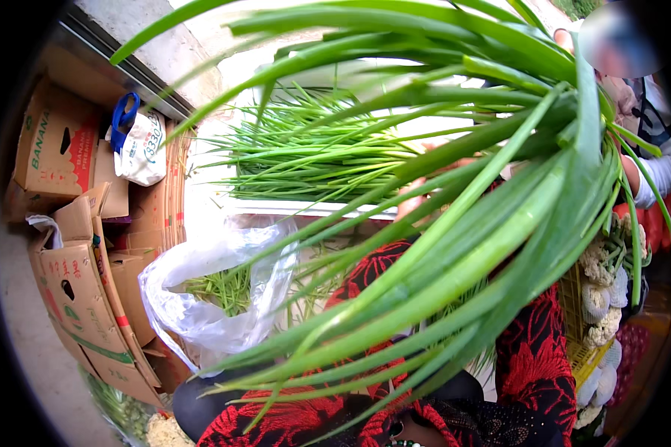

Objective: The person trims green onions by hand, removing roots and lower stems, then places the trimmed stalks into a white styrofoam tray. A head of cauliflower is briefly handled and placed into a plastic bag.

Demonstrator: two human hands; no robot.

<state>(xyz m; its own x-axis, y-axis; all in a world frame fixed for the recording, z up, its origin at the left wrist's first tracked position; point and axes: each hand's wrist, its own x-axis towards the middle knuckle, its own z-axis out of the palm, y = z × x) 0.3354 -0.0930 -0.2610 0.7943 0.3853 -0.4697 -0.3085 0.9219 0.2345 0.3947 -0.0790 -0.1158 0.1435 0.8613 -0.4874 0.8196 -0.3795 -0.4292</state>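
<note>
A large bunch of scallions (425,268) fans across the view, close to the camera. Their bases gather at the right, where another person's forearm in a white sleeve (651,179) reaches in. Behind the leaves, my left hand (411,198) is at the near right edge of a pile of chives (319,151); leaves cover most of it, so its grip is unclear. The chives lie on a white surface with a pale rim (313,208). My right sleeve (537,346) runs up behind the scallions, which hide my right hand. More skin shows among the leaves, its owner unclear.
A clear plastic bag (218,329) holding green trimmings stands front left. Cardboard boxes (84,302), a banana carton (56,139) and a white bag with blue handles (142,148) line the left. Cauliflower (604,327) and a yellow crate (584,357) are at the right.
</note>
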